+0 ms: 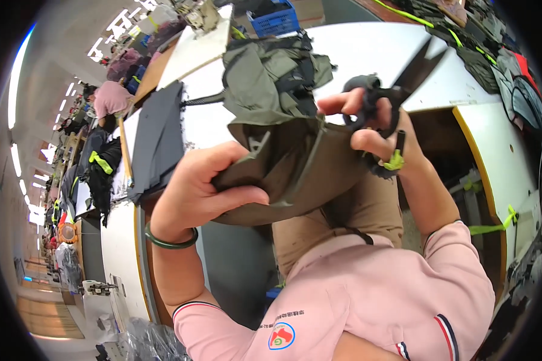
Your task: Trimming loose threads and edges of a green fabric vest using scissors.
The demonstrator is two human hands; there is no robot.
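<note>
An olive-green fabric bag [334, 171] with black straps and webbing lies partly on the white table and partly over my lap, its mouth held wide. My left hand [202, 186] is closed on the near left edge of the bag, thumb on the inner side. In my right hand [376, 123], at the bag's right edge, is a pair of black scissors [414, 75]. Their blades are slightly apart and point up and to the right, away from the cloth. A fold of fabric hides the bottom of the bag's inside.
Flat dark fabric panels [156, 135] are stacked on the table at left. A blue plastic crate [275, 23] stands beyond the far edge. Dark bags and a yellow-green strap [454, 37] lie at far right. Another person in pink [111, 98] is at the far left.
</note>
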